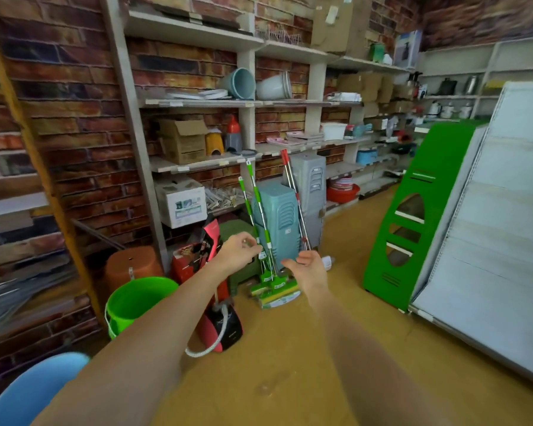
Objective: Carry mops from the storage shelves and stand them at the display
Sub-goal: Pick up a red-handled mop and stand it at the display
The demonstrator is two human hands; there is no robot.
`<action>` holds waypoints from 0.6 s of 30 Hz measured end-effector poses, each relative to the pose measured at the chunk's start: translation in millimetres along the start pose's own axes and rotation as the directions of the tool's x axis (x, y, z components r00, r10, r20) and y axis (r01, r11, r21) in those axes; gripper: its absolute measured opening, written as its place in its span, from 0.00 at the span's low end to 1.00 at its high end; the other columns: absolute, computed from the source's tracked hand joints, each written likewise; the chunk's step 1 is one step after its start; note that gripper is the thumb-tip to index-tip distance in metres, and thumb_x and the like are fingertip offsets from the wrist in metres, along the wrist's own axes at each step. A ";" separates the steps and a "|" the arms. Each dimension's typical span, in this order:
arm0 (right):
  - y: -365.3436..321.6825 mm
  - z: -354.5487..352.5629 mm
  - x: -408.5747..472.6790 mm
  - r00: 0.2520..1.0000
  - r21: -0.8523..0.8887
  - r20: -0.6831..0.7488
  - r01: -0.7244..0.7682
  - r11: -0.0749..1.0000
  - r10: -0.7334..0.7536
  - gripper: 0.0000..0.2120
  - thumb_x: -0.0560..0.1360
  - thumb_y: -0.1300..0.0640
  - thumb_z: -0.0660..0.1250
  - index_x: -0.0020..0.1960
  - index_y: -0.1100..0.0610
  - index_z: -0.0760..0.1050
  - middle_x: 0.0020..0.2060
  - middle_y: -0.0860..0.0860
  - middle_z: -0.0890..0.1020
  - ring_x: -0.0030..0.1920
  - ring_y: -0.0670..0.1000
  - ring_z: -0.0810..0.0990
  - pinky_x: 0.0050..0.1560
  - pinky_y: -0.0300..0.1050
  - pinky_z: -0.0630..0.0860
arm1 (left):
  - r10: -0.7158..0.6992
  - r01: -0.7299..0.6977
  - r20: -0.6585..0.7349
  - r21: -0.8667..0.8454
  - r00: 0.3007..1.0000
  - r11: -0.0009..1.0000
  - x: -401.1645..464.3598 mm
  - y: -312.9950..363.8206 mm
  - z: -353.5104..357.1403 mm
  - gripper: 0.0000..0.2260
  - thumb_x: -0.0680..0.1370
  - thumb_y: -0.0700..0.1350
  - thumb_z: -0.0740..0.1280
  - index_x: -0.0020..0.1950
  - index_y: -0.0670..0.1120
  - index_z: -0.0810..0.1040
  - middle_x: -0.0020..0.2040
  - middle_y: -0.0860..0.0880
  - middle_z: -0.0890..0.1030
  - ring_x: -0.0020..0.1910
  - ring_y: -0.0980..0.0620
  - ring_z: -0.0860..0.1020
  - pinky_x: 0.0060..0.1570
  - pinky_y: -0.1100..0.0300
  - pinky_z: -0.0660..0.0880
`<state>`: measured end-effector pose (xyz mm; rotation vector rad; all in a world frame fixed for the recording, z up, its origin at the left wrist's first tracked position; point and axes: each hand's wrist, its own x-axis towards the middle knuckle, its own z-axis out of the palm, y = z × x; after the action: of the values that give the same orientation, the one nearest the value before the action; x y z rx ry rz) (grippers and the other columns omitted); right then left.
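Observation:
Two green-and-white mops (260, 210) lean against a blue-grey plastic bin (279, 219), with their green heads (274, 290) on the floor. A red-handled mop (293, 192) leans on a grey cabinet (310, 182) just behind. My left hand (239, 250) reaches the lower shaft of the left green mop. Its fingers are loosely curled and the tips are at the shaft, not wrapped round it. My right hand (309, 267) hovers to the right of the green mops, palm turned inward and fingers relaxed, holding nothing.
Storage shelves (197, 103) with boxes and pots line the brick wall. A green bucket (136, 299), an orange tub (133, 265), a red-black appliance (222, 327) and a blue basin (34, 392) crowd the left floor. A green-sided shelf unit (413, 216) stands on the right.

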<state>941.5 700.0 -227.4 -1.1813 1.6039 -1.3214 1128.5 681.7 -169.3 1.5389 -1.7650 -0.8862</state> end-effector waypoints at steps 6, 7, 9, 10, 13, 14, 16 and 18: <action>-2.2 31.0 51.7 0.998 0.002 -0.048 -0.034 0.999 0.034 0.25 0.70 0.50 0.79 0.59 0.53 0.70 0.57 0.51 0.79 0.55 0.53 0.80 0.54 0.50 0.79 | -0.002 0.003 0.039 -0.035 0.999 0.999 86.0 -20.9 -22.8 0.08 0.80 0.50 0.69 0.51 0.45 0.77 0.49 0.37 0.83 0.39 0.46 0.79 0.39 0.54 0.74; -3.0 32.3 58.8 0.998 0.007 -0.057 -0.034 0.999 0.034 0.25 0.70 0.51 0.79 0.61 0.55 0.71 0.58 0.51 0.79 0.55 0.53 0.80 0.50 0.48 0.79 | 0.001 0.002 0.047 -0.052 0.999 0.999 98.2 -21.9 -23.3 0.08 0.80 0.49 0.69 0.50 0.45 0.77 0.48 0.36 0.83 0.39 0.46 0.79 0.39 0.53 0.74; -5.7 32.6 70.4 0.997 -0.009 -0.069 -0.035 0.999 0.035 0.26 0.71 0.53 0.78 0.64 0.58 0.71 0.57 0.52 0.78 0.54 0.51 0.78 0.40 0.36 0.73 | 0.007 -0.003 0.063 -0.066 0.998 0.998 117.0 -22.5 -20.9 0.07 0.80 0.48 0.69 0.49 0.46 0.76 0.45 0.39 0.82 0.39 0.45 0.78 0.39 0.53 0.74; -6.5 32.1 79.1 0.996 -0.021 -0.081 -0.032 0.999 0.031 0.26 0.72 0.53 0.78 0.64 0.58 0.71 0.57 0.52 0.79 0.53 0.50 0.78 0.38 0.33 0.70 | 0.010 -0.004 0.077 -0.079 0.997 0.997 128.4 -21.9 -16.7 0.06 0.80 0.47 0.69 0.49 0.45 0.76 0.44 0.41 0.81 0.38 0.46 0.77 0.38 0.54 0.73; -4.9 26.1 105.5 0.995 -0.054 -0.101 -0.028 0.998 0.022 0.26 0.72 0.54 0.77 0.65 0.58 0.71 0.58 0.52 0.79 0.47 0.47 0.78 0.34 0.30 0.68 | 0.018 -0.006 0.116 -0.101 0.993 0.995 157.4 -17.1 -1.8 0.08 0.80 0.46 0.69 0.53 0.42 0.76 0.45 0.42 0.80 0.38 0.48 0.76 0.36 0.57 0.71; -4.2 23.0 114.7 0.994 -0.062 -0.105 -0.038 0.997 0.031 0.26 0.72 0.53 0.77 0.65 0.58 0.71 0.57 0.51 0.79 0.43 0.44 0.78 0.30 0.29 0.68 | 0.014 -0.001 0.143 -0.093 0.990 0.996 167.8 -14.5 4.0 0.09 0.81 0.46 0.68 0.55 0.42 0.76 0.45 0.43 0.80 0.39 0.48 0.76 0.37 0.56 0.71; 2.2 16.0 136.9 0.992 -0.058 -0.115 -0.064 0.996 0.057 0.26 0.73 0.54 0.77 0.65 0.59 0.71 0.57 0.51 0.79 0.40 0.42 0.76 0.27 0.27 0.68 | 0.005 0.005 0.217 -0.045 0.976 0.999 190.4 -10.5 17.1 0.10 0.81 0.48 0.67 0.57 0.43 0.75 0.46 0.45 0.80 0.40 0.49 0.77 0.40 0.56 0.73; 8.0 9.4 160.6 0.988 -0.050 -0.132 -0.085 0.995 0.078 0.26 0.72 0.54 0.77 0.65 0.59 0.71 0.57 0.52 0.79 0.46 0.47 0.78 0.32 0.28 0.69 | 0.001 0.000 0.272 -0.005 0.962 1.000 214.3 -9.0 30.5 0.11 0.81 0.50 0.67 0.57 0.44 0.74 0.47 0.46 0.79 0.41 0.49 0.77 0.40 0.57 0.73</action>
<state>899.2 544.7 -234.7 -1.0690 1.7733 -1.3322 1082.7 470.8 -188.4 1.4685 -1.9510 -1.1470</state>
